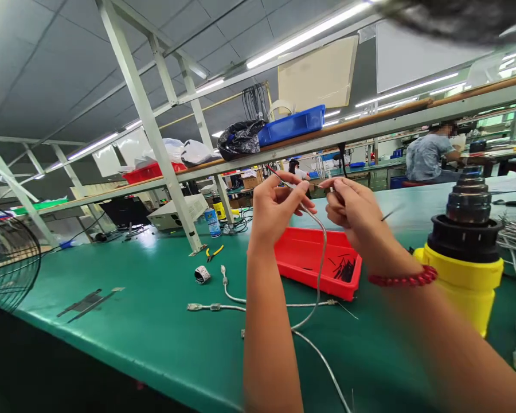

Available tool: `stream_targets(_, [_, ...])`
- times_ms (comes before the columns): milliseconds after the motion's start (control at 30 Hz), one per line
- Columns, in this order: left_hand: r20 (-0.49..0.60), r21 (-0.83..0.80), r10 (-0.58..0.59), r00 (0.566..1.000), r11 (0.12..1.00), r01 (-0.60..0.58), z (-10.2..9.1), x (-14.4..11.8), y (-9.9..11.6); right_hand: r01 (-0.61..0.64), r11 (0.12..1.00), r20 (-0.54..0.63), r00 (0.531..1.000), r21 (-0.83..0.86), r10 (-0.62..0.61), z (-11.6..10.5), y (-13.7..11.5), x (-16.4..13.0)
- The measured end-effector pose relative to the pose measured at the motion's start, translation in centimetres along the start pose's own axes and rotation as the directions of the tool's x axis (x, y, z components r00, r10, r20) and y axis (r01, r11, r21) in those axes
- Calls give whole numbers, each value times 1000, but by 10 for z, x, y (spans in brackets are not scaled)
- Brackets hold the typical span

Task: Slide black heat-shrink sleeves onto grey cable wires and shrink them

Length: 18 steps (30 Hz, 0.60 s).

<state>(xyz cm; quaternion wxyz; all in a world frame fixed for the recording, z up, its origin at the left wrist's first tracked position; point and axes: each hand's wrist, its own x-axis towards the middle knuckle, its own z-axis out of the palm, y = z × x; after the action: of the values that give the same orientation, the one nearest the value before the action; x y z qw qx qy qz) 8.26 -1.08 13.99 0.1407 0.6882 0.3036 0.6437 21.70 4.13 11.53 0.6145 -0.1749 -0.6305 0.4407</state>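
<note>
My left hand [277,209] is closed in a pinch on a silver-grey cable [322,246] near its stripped end, and the cable hangs down in a loop to the bench. Between my hands runs a thin wire [316,185], and the fingertips of my right hand [355,215] are closed on its other end. A thin dark strip [387,215] sticks out behind my right hand; how it is held is hidden. Below both hands sits a red tray [301,275] with short black tube pieces [346,268] in its right corner. Other cables with USB-type plugs [194,307] lie across the bench.
A yellow and black bottle-shaped container [460,281] stands close to my right forearm. Yellow-handled cutters [214,253], a label roll [202,275] and a blue spray can [212,222] are to the left. A shelf [370,127] crosses above; a person [427,154] sits beyond.
</note>
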Motion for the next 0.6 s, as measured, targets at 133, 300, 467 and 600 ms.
stream_targets(133, [-57,16,-151,987,988,153,-2,10,-27,-50,836,80,991,-547,112,-22,63,9])
stream_targets(300, [-131,199,-253,958,941,276,-5,16,-52,-106,584,121,934,-805,336,-42,111,1])
stream_targets(467, [-96,232,-182,979,952,199,-9,16,-52,-8,308,166,830,-951,533,-35,105,5])
stream_targets(600, [-88,239,-128,988,960,146,-8,14,-43,73,104,126,685,-992,718,-35,99,-5])
